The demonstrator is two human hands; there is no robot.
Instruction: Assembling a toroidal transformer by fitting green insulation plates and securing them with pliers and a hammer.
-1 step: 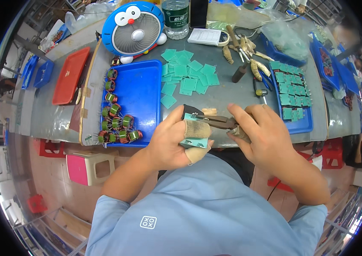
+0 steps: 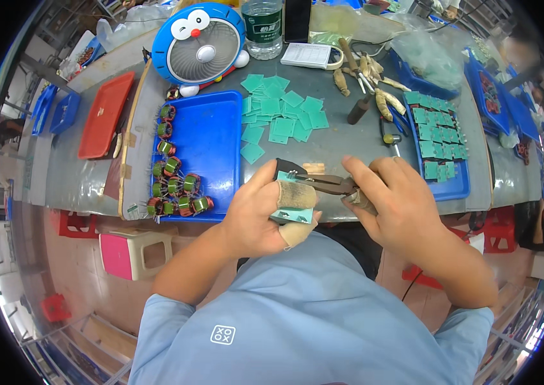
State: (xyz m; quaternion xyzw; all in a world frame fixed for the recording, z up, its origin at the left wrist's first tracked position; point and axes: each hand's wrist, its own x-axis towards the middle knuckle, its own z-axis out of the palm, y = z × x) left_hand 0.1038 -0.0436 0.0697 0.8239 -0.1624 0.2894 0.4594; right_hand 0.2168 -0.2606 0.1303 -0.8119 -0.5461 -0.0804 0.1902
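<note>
My left hand [image 2: 262, 208], with cloth wraps on its fingers, is closed around a small green circuit board [image 2: 296, 215]. A black part shows at the board's far side, mostly hidden by the fingers. In my right hand [image 2: 395, 192] is a pair of pliers [image 2: 330, 183] with wrapped handles. Its jaws reach left to thin metal leads at the board's upper edge; whether they grip a lead I cannot tell. Beyond my hands lies a loose pile of flat green boards [image 2: 275, 109]. Wire-wound coils [image 2: 172, 186] line the left side of a blue tray [image 2: 221, 154].
A second blue tray [image 2: 455, 190] at right holds rows of boards [image 2: 439, 141]. Between it and the pile lie a brown-handled tool [image 2: 358, 110] and several wrapped tools [image 2: 365, 70]. A fan [image 2: 201, 48], a water bottle [image 2: 263, 29] and a notepad [image 2: 306, 55] stand at the back.
</note>
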